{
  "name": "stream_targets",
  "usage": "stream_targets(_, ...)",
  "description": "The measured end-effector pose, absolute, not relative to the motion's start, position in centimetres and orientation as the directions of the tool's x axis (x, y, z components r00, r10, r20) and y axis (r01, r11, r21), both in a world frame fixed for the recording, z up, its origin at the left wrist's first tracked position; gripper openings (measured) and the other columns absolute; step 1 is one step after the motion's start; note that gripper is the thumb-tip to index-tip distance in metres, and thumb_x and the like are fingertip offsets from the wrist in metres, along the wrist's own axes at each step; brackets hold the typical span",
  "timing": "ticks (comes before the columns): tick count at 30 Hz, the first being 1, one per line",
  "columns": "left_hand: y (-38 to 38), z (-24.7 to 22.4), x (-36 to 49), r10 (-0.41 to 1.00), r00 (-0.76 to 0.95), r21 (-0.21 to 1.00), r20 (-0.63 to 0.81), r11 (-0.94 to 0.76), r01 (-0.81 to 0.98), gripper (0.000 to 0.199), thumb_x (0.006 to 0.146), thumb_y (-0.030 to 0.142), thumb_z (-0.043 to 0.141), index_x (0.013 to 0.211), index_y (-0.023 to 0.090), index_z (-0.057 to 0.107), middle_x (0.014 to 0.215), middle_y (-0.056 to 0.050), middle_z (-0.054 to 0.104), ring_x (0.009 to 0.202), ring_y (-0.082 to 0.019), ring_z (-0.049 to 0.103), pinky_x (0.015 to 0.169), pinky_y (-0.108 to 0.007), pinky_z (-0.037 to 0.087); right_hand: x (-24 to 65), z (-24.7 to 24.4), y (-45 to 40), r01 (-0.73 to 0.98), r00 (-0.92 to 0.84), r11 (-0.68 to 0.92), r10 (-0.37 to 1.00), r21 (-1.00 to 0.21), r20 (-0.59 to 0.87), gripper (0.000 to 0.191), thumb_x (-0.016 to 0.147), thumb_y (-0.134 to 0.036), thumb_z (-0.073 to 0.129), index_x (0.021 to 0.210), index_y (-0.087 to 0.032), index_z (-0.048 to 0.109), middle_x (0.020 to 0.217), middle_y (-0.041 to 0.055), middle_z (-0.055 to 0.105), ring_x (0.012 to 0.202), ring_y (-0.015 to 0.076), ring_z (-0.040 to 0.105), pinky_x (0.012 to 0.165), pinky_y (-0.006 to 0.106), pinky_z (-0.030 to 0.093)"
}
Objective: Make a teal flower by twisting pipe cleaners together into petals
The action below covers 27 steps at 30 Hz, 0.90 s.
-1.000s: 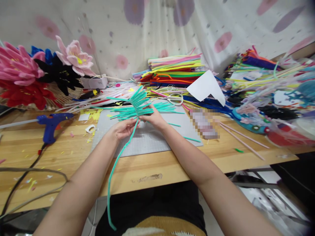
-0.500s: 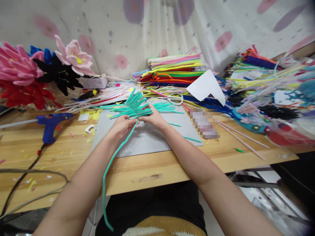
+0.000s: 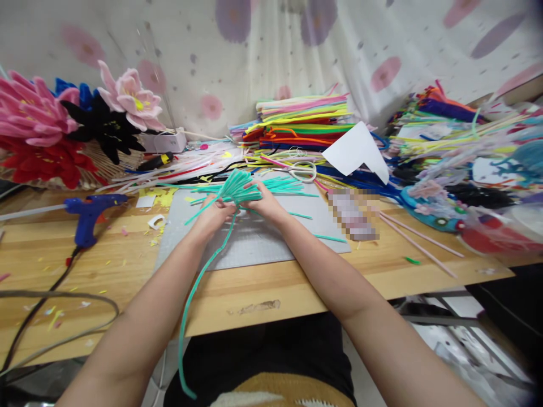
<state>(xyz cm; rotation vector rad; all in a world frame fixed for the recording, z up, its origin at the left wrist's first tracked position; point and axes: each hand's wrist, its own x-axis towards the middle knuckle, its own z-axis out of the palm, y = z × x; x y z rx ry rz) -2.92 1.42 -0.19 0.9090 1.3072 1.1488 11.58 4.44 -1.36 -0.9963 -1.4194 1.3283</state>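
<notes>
A fan of teal pipe cleaners (image 3: 238, 185) is held between my two hands over the grey cutting mat (image 3: 250, 246). My left hand (image 3: 214, 213) pinches its lower left side, fingers closed at the base. My right hand (image 3: 263, 200) grips the right side, thumb and fingers closed round the stems. One long teal strand (image 3: 195, 288) hangs from the base, past the table edge, towards my lap. Behind my right hand, more loose teal pipe cleaners (image 3: 292, 185) lie on the mat. The fingertips partly hide the base of the bunch.
A blue glue gun (image 3: 87, 217) lies on the left of the wooden table, its cord trailing down. Scissors (image 3: 303, 170) rest behind the mat. Stacked colourful pipe cleaners (image 3: 303, 127) stand at the back. Fuzzy flowers (image 3: 106, 130) fill the far left, near a white paper piece (image 3: 358, 151) further right.
The teal fan has turned and gathered into a tighter, rounder bunch, its tips now lower. One strand now sticks out to the left over my left hand. Both hands keep hold.
</notes>
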Motion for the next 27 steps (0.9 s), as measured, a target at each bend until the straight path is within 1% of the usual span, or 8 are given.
stream_targets(6,1.3,-0.2,-3.2,0.966,0.095,0.958,-0.239,0.251,-0.137,0.029,0.055,0.025,0.077,0.073,0.012,0.059,0.063,0.0,0.06,0.052,-0.01,0.055,0.05,-0.026,0.051,11.6,-1.1,4.2,-0.129,-0.331,-0.007,0.943,-0.992,0.036,0.038,0.058,-0.025,0.067,0.087,-0.02,0.043,0.069,-0.0046,0.058,0.061,0.011,0.056,0.052,0.022,0.045)
stream_targets(9,1.4,-0.4,-3.3,0.976,0.054,0.967,-0.212,0.218,-0.133,0.029,0.051,0.025,0.08,0.069,0.012,0.06,0.058,0.001,0.059,0.053,-0.009,0.054,0.051,-0.025,0.051,11.9,-0.9,4.1,-0.098,-0.401,0.005,0.915,-0.995,0.044,0.038,0.06,-0.026,0.068,0.09,-0.021,0.045,0.074,-0.0039,0.059,0.065,0.0112,0.057,0.056,0.023,0.047)
stream_targets(12,1.6,-0.3,-3.5,0.977,-0.024,0.97,-0.21,0.205,-0.133,0.03,0.048,0.019,0.08,0.068,0.012,0.059,0.054,0.003,0.057,0.05,-0.009,0.053,0.051,-0.025,0.05,12.6,-0.8,4.3,0.04,-0.41,0.072,0.911,-0.997,0.05,0.044,0.057,-0.024,0.072,0.094,-0.02,0.05,0.08,-0.0027,0.06,0.066,0.0096,0.055,0.054,0.02,0.044)
stream_targets(16,2.0,-0.1,-4.1,0.984,-0.015,0.978,-0.177,0.174,-0.111,0.032,0.049,0.016,0.078,0.075,0.013,0.06,0.053,0.003,0.058,0.048,-0.011,0.054,0.053,-0.026,0.048,13.6,-0.8,5.0,0.194,-0.507,0.09,0.861,-0.977,-0.021,0.032,0.062,-0.033,0.069,0.086,-0.015,0.058,0.071,-0.0012,0.059,0.059,0.0078,0.048,0.052,0.02,0.036)
stream_targets(18,2.0,0.0,-4.3,0.983,0.059,0.978,-0.173,0.178,-0.111,0.031,0.048,0.018,0.079,0.072,0.013,0.06,0.053,0.003,0.058,0.049,-0.011,0.054,0.055,-0.027,0.048,13.9,-0.7,5.3,0.231,-0.529,0.146,0.849,-0.962,0.002,0.028,0.065,-0.037,0.066,0.077,-0.013,0.06,0.065,-0.0021,0.056,0.057,0.0069,0.044,0.053,0.021,0.034)
stream_targets(21,2.0,0.2,-4.7,0.966,0.189,0.968,-0.174,0.203,-0.146,0.028,0.048,0.021,0.08,0.062,0.012,0.057,0.054,0.002,0.057,0.051,-0.009,0.053,0.06,-0.028,0.05,14.3,-0.4,5.5,0.287,-0.464,0.225,0.883,-0.931,0.07,0.028,0.066,-0.04,0.065,0.069,-0.012,0.06,0.058,-0.0042,0.05,0.055,0.0061,0.039,0.054,0.021,0.031)
stream_targets(25,1.8,0.5,-4.8,0.955,0.167,0.947,-0.244,0.272,-0.169,0.03,0.048,0.02,0.081,0.066,0.012,0.058,0.056,0.002,0.057,0.053,-0.009,0.053,0.06,-0.027,0.051,14.3,-0.4,5.4,0.278,-0.448,0.253,0.887,-0.927,0.108,0.029,0.069,-0.041,0.063,0.069,-0.012,0.061,0.056,-0.0049,0.048,0.053,0.006,0.039,0.053,0.021,0.03)
stream_targets(27,1.7,0.6,-4.6,0.951,0.156,0.943,-0.268,0.292,-0.16,0.029,0.053,0.023,0.08,0.07,0.013,0.059,0.06,0.001,0.06,0.056,-0.01,0.056,0.058,-0.027,0.052,14.1,-0.5,5.3,0.264,-0.466,0.257,0.878,-0.93,0.11,0.029,0.069,-0.042,0.063,0.069,-0.013,0.061,0.054,-0.0052,0.047,0.052,0.0061,0.039,0.052,0.02,0.03)
